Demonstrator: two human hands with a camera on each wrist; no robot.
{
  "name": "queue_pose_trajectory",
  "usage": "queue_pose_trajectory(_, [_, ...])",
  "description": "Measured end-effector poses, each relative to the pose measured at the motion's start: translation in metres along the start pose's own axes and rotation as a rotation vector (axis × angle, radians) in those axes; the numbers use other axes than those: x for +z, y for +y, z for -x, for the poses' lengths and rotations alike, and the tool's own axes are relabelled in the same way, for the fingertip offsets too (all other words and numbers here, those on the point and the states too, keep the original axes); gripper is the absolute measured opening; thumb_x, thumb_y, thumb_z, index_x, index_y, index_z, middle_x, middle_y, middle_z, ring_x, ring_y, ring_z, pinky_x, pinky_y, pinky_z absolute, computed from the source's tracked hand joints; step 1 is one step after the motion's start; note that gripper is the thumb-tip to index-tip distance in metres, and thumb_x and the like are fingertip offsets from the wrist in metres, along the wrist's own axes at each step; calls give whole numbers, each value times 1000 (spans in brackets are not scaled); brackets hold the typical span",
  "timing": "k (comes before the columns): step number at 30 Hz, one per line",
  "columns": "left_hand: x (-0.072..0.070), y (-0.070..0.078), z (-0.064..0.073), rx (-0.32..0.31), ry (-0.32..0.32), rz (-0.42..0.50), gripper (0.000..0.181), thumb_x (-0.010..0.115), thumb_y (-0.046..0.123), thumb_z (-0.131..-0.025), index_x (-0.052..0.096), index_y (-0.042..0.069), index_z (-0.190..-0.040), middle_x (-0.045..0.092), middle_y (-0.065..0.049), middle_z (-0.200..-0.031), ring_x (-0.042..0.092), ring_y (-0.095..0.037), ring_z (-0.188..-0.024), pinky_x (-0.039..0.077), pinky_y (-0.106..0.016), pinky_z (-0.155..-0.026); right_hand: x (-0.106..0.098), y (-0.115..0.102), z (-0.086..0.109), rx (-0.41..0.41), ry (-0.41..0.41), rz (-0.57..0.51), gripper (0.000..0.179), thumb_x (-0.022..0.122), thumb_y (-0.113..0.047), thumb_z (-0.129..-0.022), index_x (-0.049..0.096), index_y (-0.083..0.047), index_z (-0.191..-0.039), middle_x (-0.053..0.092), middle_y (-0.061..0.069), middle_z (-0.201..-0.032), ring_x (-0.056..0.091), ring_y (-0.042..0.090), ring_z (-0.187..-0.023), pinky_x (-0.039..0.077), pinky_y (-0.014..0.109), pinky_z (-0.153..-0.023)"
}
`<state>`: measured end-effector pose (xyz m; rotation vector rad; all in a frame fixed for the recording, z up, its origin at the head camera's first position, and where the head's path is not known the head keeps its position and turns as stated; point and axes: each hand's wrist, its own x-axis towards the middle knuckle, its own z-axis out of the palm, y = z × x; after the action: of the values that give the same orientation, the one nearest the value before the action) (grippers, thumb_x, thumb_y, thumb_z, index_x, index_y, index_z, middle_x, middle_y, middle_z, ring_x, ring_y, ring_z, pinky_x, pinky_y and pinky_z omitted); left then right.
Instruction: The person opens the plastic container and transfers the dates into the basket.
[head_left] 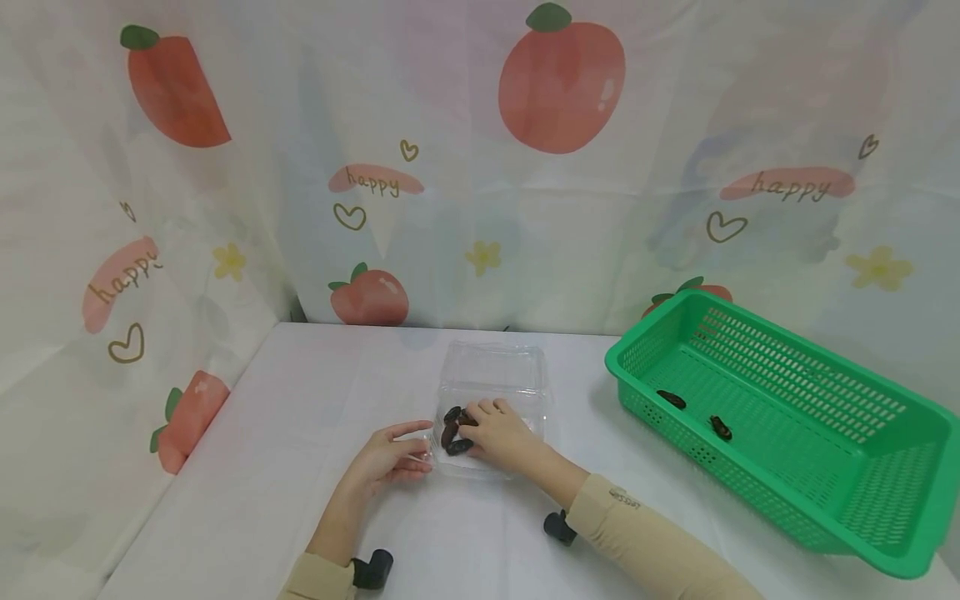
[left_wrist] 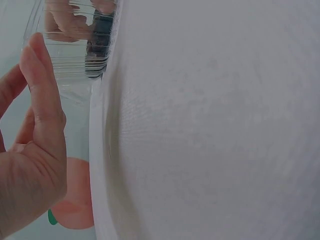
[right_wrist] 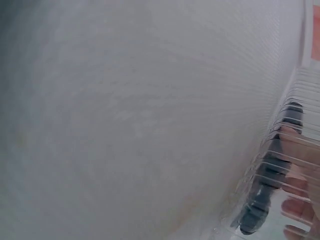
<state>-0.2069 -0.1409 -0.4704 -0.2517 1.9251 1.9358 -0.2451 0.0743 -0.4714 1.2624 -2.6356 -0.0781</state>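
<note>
A clear plastic clamshell box stands on the table with its lid folded back. Several dark brown oval pieces that look like dates lie in its left half. My right hand reaches into the box, its thumb and fingers pinching one of the dates. Through the ribbed wall, the right wrist view shows dark dates beside the fingers. My left hand steadies the box's left edge with fairly straight fingers; its fingertips touch the clear wall in the left wrist view.
On the right of the table sits a green perforated basket, with two more dates on its bottom. White cloth covers the table. A printed curtain hangs behind and to the left.
</note>
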Motion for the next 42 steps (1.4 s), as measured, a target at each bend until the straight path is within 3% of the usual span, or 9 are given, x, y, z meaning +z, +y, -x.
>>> queue_pose_trajectory(11, [-1,0,1,2,-13,8,45,60,6,-86,50,2,-129,65,-8,-74,66,-17,-61,55,-25,-55,0,0,-1,-5,4,26,23,64,-36,-83,65,-24,-102,54,0,-110,50,18,-100,41,34,-86])
queue_pose_trajectory(26, [1,1,0,2,6,0,44,59,5,-85,50,2,-128,64,-6,-72,66,-16,-61,55,-25,-55,-25,17,16,-26,164,84,18,65,-32,-83,60,-25,-98,50,-2,-95,50,17,-88,42,33,-80])
queue_pose_trajectory(33, [0,1,1,1,0,6,44,59,4,-86,50,1,-129,64,-6,-72,66,-16,-60,55,-25,-54,-41,29,34,15,212,75,15,66,-28,-83,58,-23,-95,51,0,-93,50,19,-86,42,35,-79])
queue_pose_trajectory(42, [0,-1,-1,-1,6,-2,43,58,4,-86,51,2,-128,65,-7,-72,66,-17,-61,56,-26,-55,-56,49,56,125,222,74,17,67,-27,-83,57,-22,-95,51,1,-93,50,21,-85,42,38,-79])
